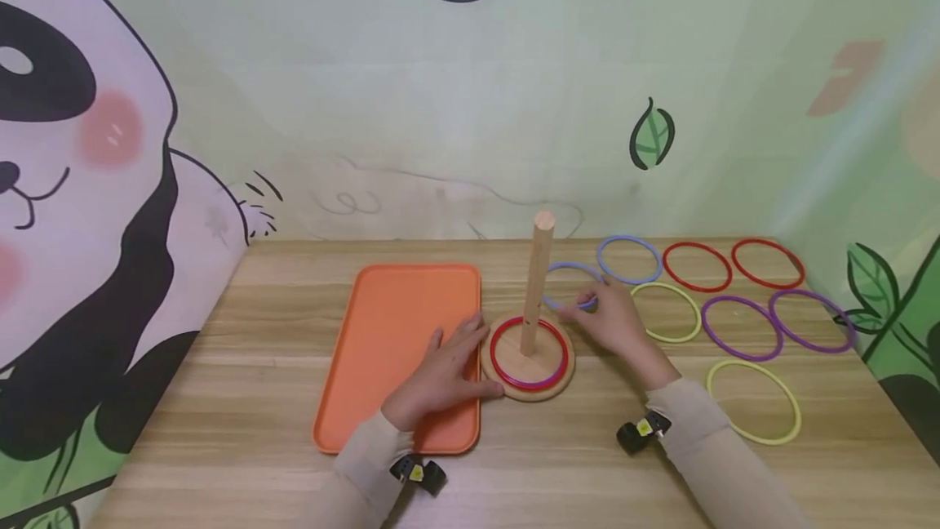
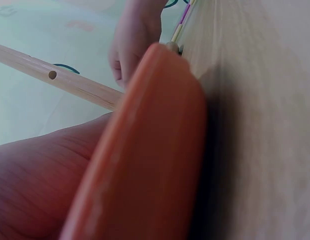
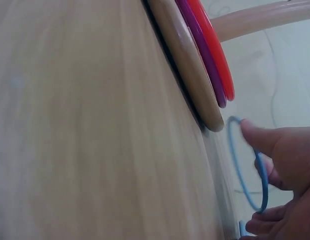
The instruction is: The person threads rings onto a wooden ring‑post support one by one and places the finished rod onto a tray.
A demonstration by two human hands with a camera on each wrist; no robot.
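Note:
A wooden peg [image 1: 538, 284] stands upright on a round wooden base [image 1: 507, 386]. Around its foot lies a red ring [image 1: 496, 362], stacked on a purple ring [image 3: 200, 45]. Just right of the peg, my right hand [image 1: 613, 321] pinches a blue ring [image 1: 571, 265] between thumb and fingers; in the right wrist view this ring [image 3: 236, 162] is tilted up off the tabletop. My left hand [image 1: 441, 378] reaches over the orange tray [image 1: 404, 292] with fingers spread, thumb and fingertips touching the base's left edge.
Right of the peg lie another blue ring [image 1: 602, 269], two red rings, two yellow-green rings and two overlapping purple rings [image 1: 705, 329] on the wooden table [image 1: 242, 415]. A printed backdrop [image 1: 470, 104] rises behind the table's far edge.

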